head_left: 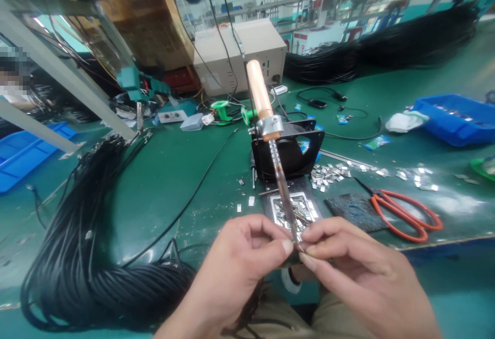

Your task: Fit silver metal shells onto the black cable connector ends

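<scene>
My left hand (242, 259) and my right hand (348, 267) meet at the table's near edge, both pinched on a small dark piece (298, 248) that I cannot make out. It is held against the tip of a soldering iron (270, 143) with a wooden handle, clamped in a black stand (288, 148) and slanting down toward me. Under the tip lies a small metal tray (296, 210) with several small silver metal pieces.
A large bundle of black cables (88, 246) lies at left. Red-handled scissors (402, 210) and a dark pad (350, 210) lie at right. Loose metal clips (332, 173) are scattered behind. A blue bin (456, 119) sits far right, a beige machine (240, 52) at the back.
</scene>
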Available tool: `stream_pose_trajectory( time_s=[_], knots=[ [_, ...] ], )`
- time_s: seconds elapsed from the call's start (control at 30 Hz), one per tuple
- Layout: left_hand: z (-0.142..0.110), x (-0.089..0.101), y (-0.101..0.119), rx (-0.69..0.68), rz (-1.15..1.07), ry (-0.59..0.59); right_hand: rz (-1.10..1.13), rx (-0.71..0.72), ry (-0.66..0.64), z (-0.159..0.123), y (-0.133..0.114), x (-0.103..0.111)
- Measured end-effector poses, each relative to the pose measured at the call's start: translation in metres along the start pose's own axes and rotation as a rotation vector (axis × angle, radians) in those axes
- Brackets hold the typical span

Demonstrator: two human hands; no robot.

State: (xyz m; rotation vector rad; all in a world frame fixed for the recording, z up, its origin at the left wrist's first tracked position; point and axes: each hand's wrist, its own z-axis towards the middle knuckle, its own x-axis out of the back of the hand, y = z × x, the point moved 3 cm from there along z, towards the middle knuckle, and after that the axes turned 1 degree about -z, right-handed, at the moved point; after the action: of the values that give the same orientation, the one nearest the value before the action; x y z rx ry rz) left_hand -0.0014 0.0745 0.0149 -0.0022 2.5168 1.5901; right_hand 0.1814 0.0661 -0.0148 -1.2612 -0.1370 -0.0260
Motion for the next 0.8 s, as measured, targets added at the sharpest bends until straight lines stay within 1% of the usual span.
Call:
stream_pose_trajectory(
  time_s=[0.47,0.8],
  knots=[
    [-0.0006,-0.0018,0.0015,-0.002,-0.027,-0.006,0.044,-0.038,-0.003,-0.0030,0.0029,-0.0021],
    [-0.0016,-0.0012,0.0020,-0.013,-0.015,0.000,0.020,-0.006,0.000,-0.0014,0.0008,-0.0008]
  ],
)
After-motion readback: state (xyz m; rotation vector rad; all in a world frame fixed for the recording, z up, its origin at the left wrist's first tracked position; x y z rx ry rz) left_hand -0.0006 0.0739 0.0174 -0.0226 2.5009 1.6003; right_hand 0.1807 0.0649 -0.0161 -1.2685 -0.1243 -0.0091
